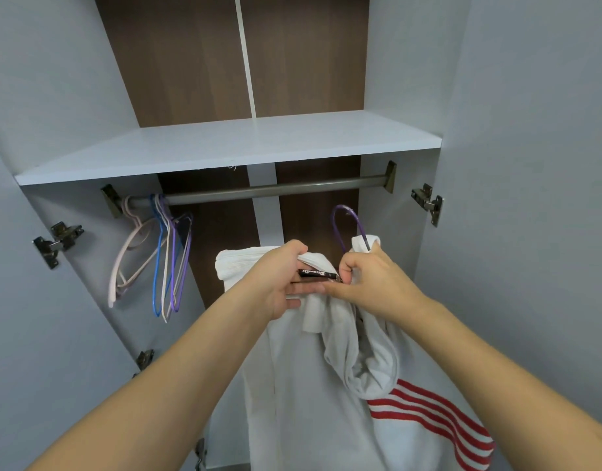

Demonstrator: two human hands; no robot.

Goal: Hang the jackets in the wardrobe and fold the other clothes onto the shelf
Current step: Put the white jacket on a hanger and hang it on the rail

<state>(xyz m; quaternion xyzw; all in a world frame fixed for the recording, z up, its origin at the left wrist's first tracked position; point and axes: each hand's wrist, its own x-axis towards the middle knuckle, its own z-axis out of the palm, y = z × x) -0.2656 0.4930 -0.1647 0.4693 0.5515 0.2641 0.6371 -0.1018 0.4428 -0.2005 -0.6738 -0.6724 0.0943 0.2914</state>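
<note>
Both forearms reach up and forward from the bottom of the view and meet at the collar of a white jacket with red stripes on one sleeve. The jacket hangs long axis down, directly below the hands, its body falling out of view at the bottom. Left hand: thumb curled over the left side of the collar, fingers flat beneath it, gripping the cloth by the black neck label. Right hand: fingers curled, pinching the collar's right side at the neck of a purple hanger; whether it pinches wire or only cloth cannot be told. The hanger's hook stands just above the right hand, so that hand is the nearer. The hook is below the rail and apart from it, towards its right end; the lift looks to be up and slightly back. Spare hangers crowd the rail's left end, well apart. Above the rail runs the shelf.
</note>
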